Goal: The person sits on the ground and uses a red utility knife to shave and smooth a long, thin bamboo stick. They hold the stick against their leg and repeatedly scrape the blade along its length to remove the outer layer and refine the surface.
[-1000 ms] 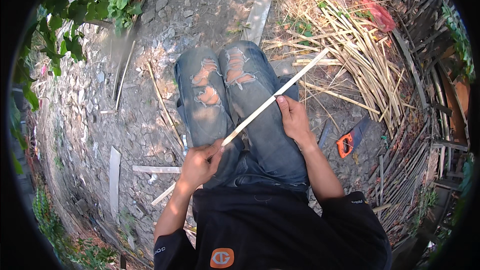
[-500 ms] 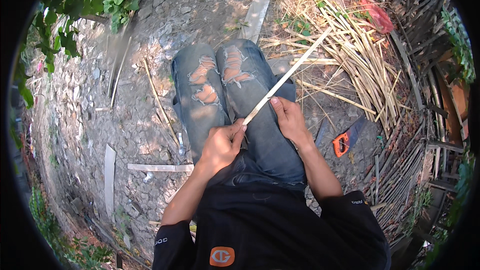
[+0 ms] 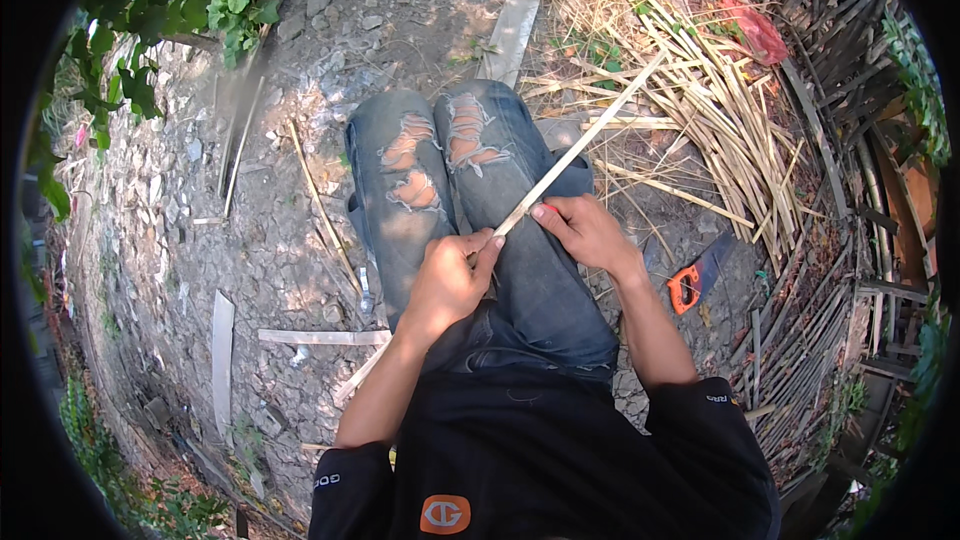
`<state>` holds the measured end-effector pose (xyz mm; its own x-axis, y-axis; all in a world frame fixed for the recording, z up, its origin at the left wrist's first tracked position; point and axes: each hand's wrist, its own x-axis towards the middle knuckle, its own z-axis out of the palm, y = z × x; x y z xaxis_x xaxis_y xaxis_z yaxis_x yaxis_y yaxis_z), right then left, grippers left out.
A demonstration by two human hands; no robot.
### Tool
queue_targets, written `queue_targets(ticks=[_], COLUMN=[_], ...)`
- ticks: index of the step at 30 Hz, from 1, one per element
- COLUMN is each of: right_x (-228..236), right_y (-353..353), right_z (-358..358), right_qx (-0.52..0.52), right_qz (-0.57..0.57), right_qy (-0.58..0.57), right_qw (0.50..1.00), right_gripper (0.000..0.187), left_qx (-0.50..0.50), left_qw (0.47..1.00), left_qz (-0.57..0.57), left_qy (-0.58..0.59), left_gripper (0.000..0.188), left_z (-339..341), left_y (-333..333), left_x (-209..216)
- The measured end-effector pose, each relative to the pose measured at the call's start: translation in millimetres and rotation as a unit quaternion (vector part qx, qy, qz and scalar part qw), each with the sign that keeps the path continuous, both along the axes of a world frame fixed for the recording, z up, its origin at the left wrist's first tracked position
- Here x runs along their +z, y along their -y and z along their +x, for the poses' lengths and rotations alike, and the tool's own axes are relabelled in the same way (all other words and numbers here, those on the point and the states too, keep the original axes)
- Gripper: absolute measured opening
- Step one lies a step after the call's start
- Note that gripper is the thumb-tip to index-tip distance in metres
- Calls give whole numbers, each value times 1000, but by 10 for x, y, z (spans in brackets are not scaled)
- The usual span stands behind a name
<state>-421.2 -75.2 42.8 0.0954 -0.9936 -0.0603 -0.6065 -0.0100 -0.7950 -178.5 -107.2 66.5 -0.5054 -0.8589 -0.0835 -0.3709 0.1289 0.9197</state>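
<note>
A long, pale bamboo strip (image 3: pixel 590 135) slants over my thighs, its far end reaching the pile at the upper right. My left hand (image 3: pixel 458 275) pinches it between thumb and fingers above my lap. Close beyond that grip, my right hand (image 3: pixel 592 232) is closed, its thumb against the strip. A small red thing (image 3: pixel 553 207) peeks out by the right thumb; the fingers hide most of it, and its kind is unclear. Beside my left forearm lies a pale length of wood (image 3: pixel 360 375); I cannot tell if it belongs to the same strip.
Many cut strips (image 3: pixel 715 130) are heaped at the right. An orange-handled handsaw (image 3: pixel 686 288) rests on the ground by my right forearm. Flat boards (image 3: pixel 222 360) lie at the left, and a plank (image 3: pixel 518 15) beyond my knees. Stacked sticks (image 3: pixel 800 340) line the right side.
My right hand has slid slightly down the strip toward my left hand, and red now shows by its thumb. My left hand has shifted a little rightward and up.
</note>
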Motion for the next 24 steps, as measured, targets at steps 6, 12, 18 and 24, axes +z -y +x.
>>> queue_targets(ticks=[6,12,18,24], right_x=[134,274,198,394], right_y=[-62,-192,-112,-237], right_z=[-53,369,471,342], right_qx=[-24,-195,-212,-83], right_qz=[55,-13,-96,-56], right_qy=[137,203,231,212], right_qw=[989,959,945,972], right_gripper=[41,20,13,10], left_qx=[19,84,96,112], left_qw=[999,996,984,971], left_qz=[23,-40,-148,-190], left_qy=[13,7,37,98], left_gripper=[25,22,21,21], left_z=[46,3,-68,-56], left_y=[-41,-194,-205,-193], left_x=[30,117,158,64])
